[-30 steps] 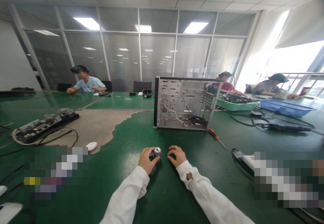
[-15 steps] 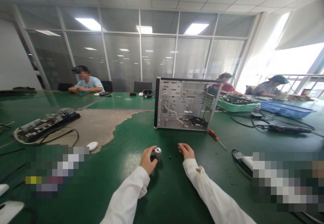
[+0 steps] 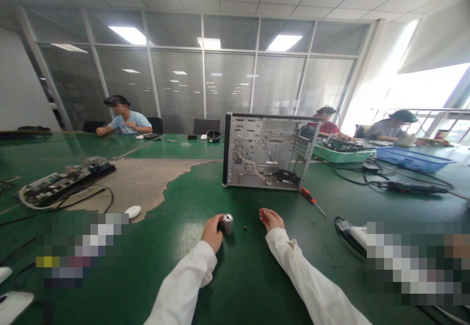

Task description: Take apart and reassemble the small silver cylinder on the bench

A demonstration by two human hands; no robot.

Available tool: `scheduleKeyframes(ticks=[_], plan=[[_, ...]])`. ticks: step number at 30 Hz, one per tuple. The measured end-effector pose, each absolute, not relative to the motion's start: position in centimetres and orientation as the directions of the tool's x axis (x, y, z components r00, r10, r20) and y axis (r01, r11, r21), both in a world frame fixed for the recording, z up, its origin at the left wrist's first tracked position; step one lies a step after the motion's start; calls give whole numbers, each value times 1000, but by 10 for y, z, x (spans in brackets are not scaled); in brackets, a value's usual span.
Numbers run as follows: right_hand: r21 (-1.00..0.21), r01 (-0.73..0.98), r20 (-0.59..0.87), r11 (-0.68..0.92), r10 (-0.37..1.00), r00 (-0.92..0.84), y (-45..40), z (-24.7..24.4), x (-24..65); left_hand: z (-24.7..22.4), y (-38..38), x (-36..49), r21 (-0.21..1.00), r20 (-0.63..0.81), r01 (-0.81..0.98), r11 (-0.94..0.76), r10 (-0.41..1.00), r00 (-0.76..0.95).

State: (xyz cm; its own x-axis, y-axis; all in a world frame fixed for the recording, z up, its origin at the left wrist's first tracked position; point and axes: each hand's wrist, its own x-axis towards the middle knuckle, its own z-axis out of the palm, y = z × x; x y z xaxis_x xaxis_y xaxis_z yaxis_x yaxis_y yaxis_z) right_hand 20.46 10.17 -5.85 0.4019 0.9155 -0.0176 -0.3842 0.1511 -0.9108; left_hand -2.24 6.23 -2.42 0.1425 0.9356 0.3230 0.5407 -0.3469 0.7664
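A person in white sleeves (image 3: 183, 286) is working at a green table (image 3: 242, 286). At the lower middle of the frame, a small metal cylinder (image 3: 228, 225) is standing upright on the tabletop. The left hand (image 3: 212, 234) is curling beside its left side, the fingertips reaching its upper edge; whether they are clamping it cannot be told. The right hand (image 3: 271, 220) is hovering or resting to the right, well apart from the cylinder, its fingers bunching together at the tips; whether they are pinching anything cannot be told. A tiny dark piece (image 3: 245, 227) is lying between the cylinder and the right hand.

Right of the frame's centre, an open computer case (image 3: 279, 141) is standing beyond the hands, and a screwdriver (image 3: 308, 195) is lying by its lower right corner. At the right edge, a blue basket (image 3: 414, 160) is sitting next to a green basket (image 3: 345, 155). A person in a light blue shirt (image 3: 130, 121) is sitting at the middle left.
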Motion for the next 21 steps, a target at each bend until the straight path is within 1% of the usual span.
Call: scheduleKeyframes(ticks=[7, 11, 12, 14, 15, 17, 19, 21], plan=[[-934, -318, 18, 161, 913, 408, 102, -57, 204, -24, 62, -23, 757, 325, 552, -349, 934, 145], [-958, -216, 88, 189, 910, 406, 88, -45, 195, -26, 63, -24, 752, 336, 553, -358, 930, 146], [-962, -176, 124, 207, 911, 394, 81, -40, 190, -27, 64, -24, 757, 342, 545, -361, 929, 141], [-960, -32, 254, 280, 911, 325, 66, -31, 175, -28, 65, -24, 775, 350, 517, -362, 928, 125], [-942, 62, 333, 329, 906, 260, 58, -27, 165, -29, 65, -25, 787, 353, 502, -360, 929, 114], [-867, 253, 465, 428, 879, 104, 46, -22, 145, -32, 66, -25, 805, 356, 473, -358, 929, 98], [-785, 382, 528, 487, 849, 2, 39, -21, 126, -34, 67, -25, 813, 360, 455, -363, 928, 95], [-733, 464, 551, 496, 834, -21, 38, -22, 110, -35, 69, -25, 818, 360, 448, -362, 928, 93]])
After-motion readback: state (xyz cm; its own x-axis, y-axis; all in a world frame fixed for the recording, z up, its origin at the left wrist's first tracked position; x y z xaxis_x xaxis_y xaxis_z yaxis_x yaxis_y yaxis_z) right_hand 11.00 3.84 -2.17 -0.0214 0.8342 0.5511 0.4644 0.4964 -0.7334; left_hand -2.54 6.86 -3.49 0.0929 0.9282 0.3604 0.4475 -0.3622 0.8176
